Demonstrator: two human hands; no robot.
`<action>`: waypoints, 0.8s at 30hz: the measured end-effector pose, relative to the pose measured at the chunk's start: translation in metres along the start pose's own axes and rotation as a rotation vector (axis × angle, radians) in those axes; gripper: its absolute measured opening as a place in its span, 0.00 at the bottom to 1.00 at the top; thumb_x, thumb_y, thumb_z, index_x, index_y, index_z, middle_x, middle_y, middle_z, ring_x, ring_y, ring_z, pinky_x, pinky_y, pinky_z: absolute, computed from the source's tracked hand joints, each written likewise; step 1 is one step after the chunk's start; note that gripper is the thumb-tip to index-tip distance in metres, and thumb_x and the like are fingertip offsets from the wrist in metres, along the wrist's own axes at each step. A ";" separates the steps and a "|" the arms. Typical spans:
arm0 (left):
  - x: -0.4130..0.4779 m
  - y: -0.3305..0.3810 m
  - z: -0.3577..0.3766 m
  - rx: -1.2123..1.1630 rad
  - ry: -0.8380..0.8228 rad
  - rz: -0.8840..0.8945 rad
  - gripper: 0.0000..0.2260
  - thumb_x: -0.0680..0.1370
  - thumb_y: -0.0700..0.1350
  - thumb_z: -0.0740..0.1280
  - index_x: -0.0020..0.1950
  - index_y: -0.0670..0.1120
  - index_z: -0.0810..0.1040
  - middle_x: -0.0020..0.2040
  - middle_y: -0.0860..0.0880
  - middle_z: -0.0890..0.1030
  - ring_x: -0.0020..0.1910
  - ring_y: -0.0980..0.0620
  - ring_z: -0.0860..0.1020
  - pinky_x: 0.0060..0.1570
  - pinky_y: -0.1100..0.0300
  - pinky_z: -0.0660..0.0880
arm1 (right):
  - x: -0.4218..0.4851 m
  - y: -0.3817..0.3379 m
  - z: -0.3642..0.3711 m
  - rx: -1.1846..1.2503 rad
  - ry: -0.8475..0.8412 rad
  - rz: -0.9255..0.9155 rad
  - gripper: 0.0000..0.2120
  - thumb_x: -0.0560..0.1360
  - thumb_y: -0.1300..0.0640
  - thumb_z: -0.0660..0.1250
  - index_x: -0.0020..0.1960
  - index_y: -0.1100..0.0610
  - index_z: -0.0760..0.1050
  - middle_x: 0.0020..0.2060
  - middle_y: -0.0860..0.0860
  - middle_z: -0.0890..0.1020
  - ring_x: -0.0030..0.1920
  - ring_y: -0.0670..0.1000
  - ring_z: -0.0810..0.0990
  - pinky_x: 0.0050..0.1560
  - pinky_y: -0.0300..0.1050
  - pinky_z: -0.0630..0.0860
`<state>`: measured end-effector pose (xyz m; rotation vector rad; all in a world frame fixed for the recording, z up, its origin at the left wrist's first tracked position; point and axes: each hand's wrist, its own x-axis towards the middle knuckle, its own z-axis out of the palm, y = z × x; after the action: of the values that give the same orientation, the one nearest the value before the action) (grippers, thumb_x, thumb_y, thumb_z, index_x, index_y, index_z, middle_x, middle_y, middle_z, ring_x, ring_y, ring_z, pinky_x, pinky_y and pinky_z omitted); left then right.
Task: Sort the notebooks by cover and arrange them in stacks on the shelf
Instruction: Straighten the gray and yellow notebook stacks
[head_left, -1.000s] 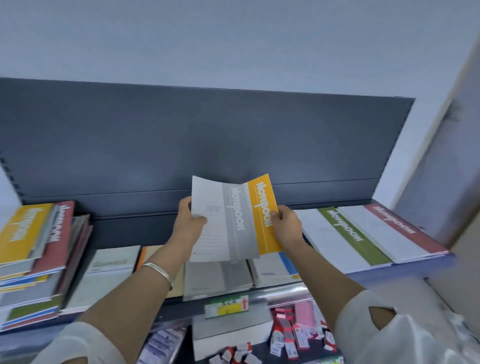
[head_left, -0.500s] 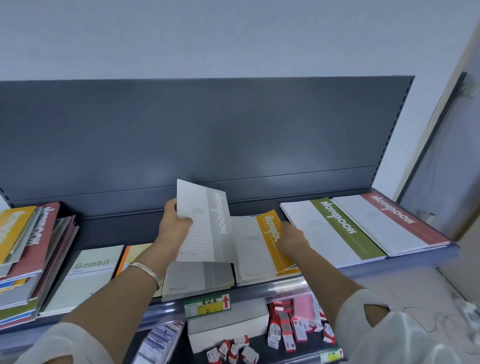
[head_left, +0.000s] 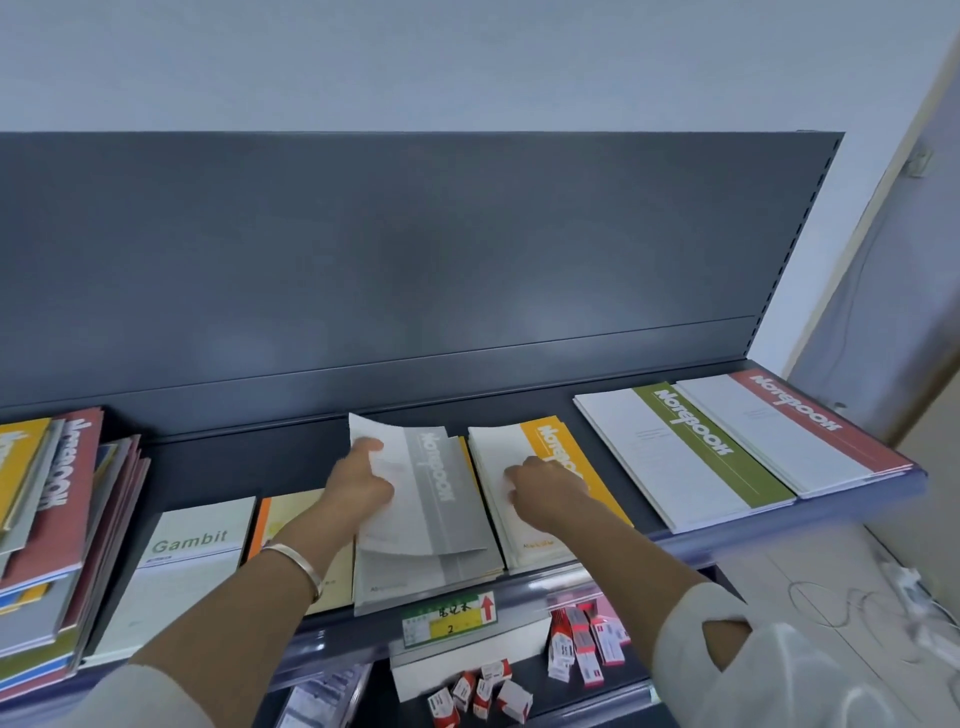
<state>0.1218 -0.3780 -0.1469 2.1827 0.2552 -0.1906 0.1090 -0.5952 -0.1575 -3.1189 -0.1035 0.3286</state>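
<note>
My left fingers (head_left: 371, 446) grasp the grey notebook (head_left: 434, 483) at its left edge, thumb on top of the cover, the other digits hidden beneath. The cover is bowed: its far left corner lifts clear, while its near edge lies on the grey stack (head_left: 415, 579) directly below these fingers. A bracelet (head_left: 298, 561) sits on that wrist. My right fingers (head_left: 517, 475) lie bent on the white part of the yellow notebook (head_left: 569, 452), which lies flat just right of the grey one, the long edges nearly meeting. I cannot tell whether the right fingers pinch anything or only press down. Right of these fingers, past a narrow strip of bare shelf (head_left: 234, 467), lie the green notebook (head_left: 691, 452) and the red notebook (head_left: 800, 421), overlapping, with the red one reaching the right end of the shelf. Left of my left fingers lie a cream and orange notebook (head_left: 285, 519) and a white Gambit notebook (head_left: 192, 545), side by side at the front lip. Further left stands a tall mixed pile (head_left: 47, 519), its edges uneven. Beyond both sets of fingers a dark band of shelf runs open to the back panel (head_left: 415, 260). Below the grey stack, a price label (head_left: 449, 618) is fixed to the front rail, and small boxes (head_left: 483, 691) lie on the lower level.
</note>
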 end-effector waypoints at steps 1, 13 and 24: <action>0.000 -0.003 0.001 0.071 -0.040 -0.012 0.26 0.75 0.32 0.62 0.72 0.47 0.64 0.64 0.40 0.68 0.56 0.41 0.72 0.50 0.55 0.73 | 0.000 -0.001 0.000 -0.002 0.006 0.001 0.16 0.80 0.60 0.56 0.67 0.56 0.68 0.62 0.56 0.71 0.63 0.59 0.70 0.54 0.52 0.72; -0.010 0.006 0.015 0.960 -0.058 0.090 0.23 0.76 0.40 0.60 0.70 0.52 0.65 0.77 0.44 0.44 0.73 0.41 0.53 0.68 0.49 0.60 | -0.001 0.002 0.002 -0.041 0.022 -0.048 0.17 0.80 0.59 0.57 0.69 0.56 0.66 0.63 0.56 0.71 0.63 0.59 0.71 0.55 0.52 0.73; -0.030 0.003 -0.014 0.978 0.228 0.318 0.18 0.78 0.48 0.62 0.67 0.53 0.67 0.65 0.50 0.72 0.65 0.48 0.69 0.63 0.54 0.64 | 0.014 -0.025 -0.014 -0.024 0.294 -0.192 0.18 0.79 0.58 0.56 0.69 0.55 0.67 0.64 0.55 0.72 0.64 0.59 0.70 0.59 0.52 0.69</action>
<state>0.0938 -0.3719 -0.1294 3.1802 -0.1002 0.1586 0.1244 -0.5693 -0.1464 -3.1032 -0.4028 -0.1335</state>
